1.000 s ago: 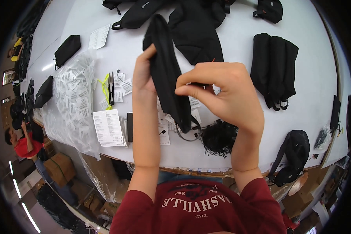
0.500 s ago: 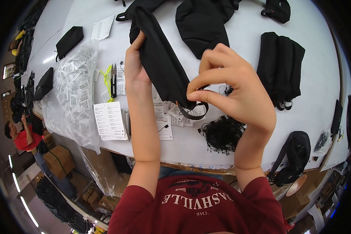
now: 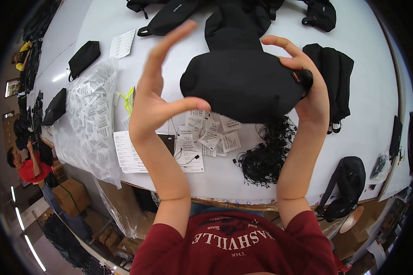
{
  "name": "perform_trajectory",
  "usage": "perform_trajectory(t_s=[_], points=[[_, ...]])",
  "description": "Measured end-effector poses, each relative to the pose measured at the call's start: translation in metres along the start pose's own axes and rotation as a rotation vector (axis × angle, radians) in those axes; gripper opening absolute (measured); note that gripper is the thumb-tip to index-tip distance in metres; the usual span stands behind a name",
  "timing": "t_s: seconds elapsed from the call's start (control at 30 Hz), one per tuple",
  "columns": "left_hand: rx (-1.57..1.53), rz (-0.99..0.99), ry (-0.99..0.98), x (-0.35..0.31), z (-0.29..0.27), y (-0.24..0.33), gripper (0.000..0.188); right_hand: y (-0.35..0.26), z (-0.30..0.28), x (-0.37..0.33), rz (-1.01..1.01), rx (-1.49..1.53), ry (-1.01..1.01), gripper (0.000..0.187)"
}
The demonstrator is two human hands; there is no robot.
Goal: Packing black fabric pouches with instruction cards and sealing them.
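A black fabric pouch (image 3: pixel 238 85) is held up over the table, its broad side toward me. My right hand (image 3: pixel 314 98) grips it at the right end, beside a loop with a small orange tag (image 3: pixel 297 77). At the other end my left hand (image 3: pixel 151 103) is open, fingers and thumb spread apart, the thumb tip close to the pouch's lower edge; whether it touches I cannot tell. Below the pouch lie small white printed packets (image 3: pixel 211 137) and a tangled heap of thin black cords (image 3: pixel 264 160). Printed white sheets (image 3: pixel 126 153) are partly hidden behind my left forearm.
A clear plastic bag (image 3: pixel 89 117) full of white packets stands at the left, near two black pouches (image 3: pixel 85 53). More black pouches (image 3: pixel 339 82) lie at the right, with others at the far side. A black strapped bag (image 3: pixel 346 185) sits by the right front edge (image 3: pixel 362 200).
The pouch has turned from long and narrow to broadside and moved right. My left hand has let go and spread open; my right hand has gone from pinching the loop end to gripping the pouch.
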State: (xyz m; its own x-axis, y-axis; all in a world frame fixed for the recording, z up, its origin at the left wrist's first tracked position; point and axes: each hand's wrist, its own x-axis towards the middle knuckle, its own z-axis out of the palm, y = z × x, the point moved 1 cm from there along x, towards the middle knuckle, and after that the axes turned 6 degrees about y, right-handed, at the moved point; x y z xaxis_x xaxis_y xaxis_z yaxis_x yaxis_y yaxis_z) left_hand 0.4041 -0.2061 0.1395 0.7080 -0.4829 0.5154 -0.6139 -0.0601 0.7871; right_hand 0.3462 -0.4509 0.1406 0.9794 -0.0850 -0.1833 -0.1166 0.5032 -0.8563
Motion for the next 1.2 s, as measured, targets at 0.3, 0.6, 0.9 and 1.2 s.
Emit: perform_trajectory(t_s=[0.3,0.6,0.9,1.2], points=[[-0.022,-0.384,0.109,-0.007,-0.002,0.018,0.032,0.013,-0.016,0.01,-0.026,-0.079,-0.118,0.035],[-0.177,-0.504,0.123,-0.004,0.004,0.018,0.031,-0.008,0.022,-0.011,-0.626,-0.682,-0.065,0.031],[-0.18,-0.192,0.187,-0.005,-0.001,0.012,0.059,-0.008,-0.005,-0.006,-0.575,-0.292,0.169,0.024],[-0.27,-0.126,0.304,-0.002,0.015,0.019,0.032,-0.013,-0.006,-0.01,-0.441,-0.273,0.045,0.022]])
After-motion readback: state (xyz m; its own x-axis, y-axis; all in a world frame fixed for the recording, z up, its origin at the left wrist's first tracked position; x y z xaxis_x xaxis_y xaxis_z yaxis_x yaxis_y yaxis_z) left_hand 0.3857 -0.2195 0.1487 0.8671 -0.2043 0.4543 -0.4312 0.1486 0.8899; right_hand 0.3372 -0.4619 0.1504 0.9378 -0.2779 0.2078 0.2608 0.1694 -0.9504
